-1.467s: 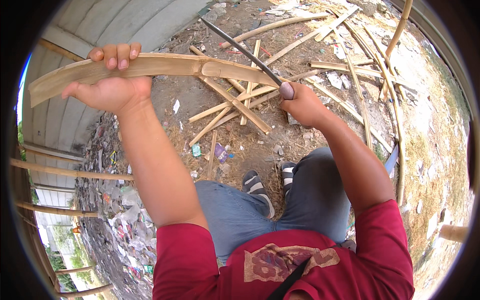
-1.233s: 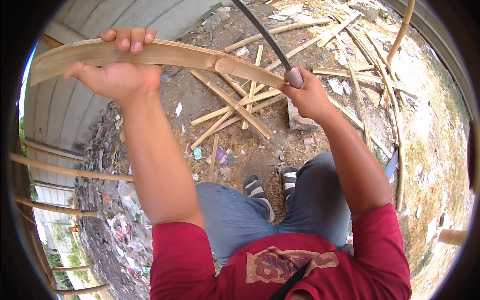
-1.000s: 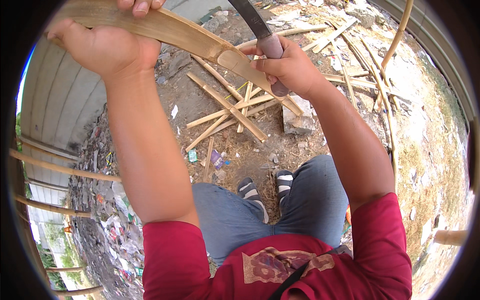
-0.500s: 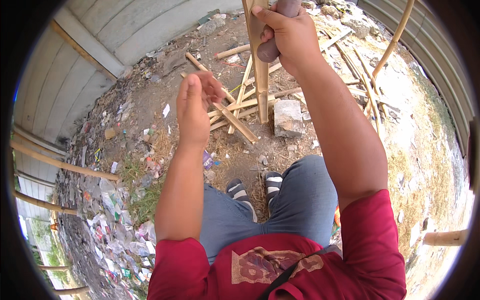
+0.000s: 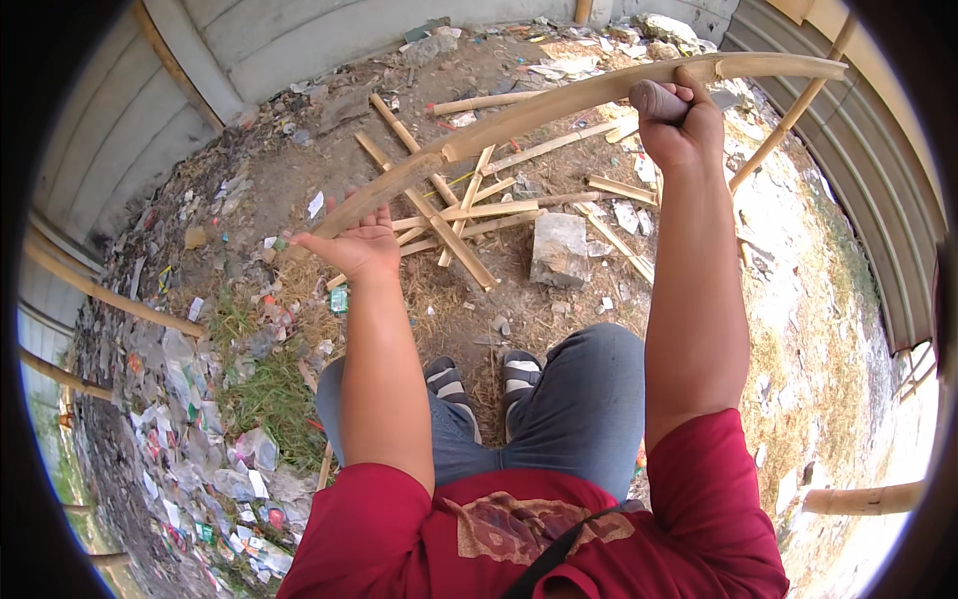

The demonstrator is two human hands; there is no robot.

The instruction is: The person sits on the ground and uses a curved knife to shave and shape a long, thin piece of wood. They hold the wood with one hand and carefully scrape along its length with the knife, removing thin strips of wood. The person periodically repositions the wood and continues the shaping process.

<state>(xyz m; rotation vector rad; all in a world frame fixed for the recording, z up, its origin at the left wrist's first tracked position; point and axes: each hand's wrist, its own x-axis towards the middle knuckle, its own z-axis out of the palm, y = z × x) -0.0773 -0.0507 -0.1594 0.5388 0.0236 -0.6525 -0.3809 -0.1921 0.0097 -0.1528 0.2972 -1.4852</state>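
A long split bamboo piece spans the upper view, its left end lower and nearer me. My left hand is turned palm up at that end, the bamboo lying loosely between thumb and fingers. Toward the other end, my right hand is closed round a thick, rounded grey-brown handle, with fingers also against the bamboo. What the handle belongs to is hidden. Beneath the raised bamboo, several split bamboo strips lie crossed on the ground. Beside them sits a rough pale block.
Litter and plastic scraps cover the ground at left, near a grass patch. A concrete panel wall stands behind, and corrugated metal sheeting at right. A bamboo pole leans there; another pole juts in lower right.
The bamboo piece has swung from upright to slanting across the view. My right hand moved right with it and the handle. My left hand, empty before, has come under the bamboo's left end.
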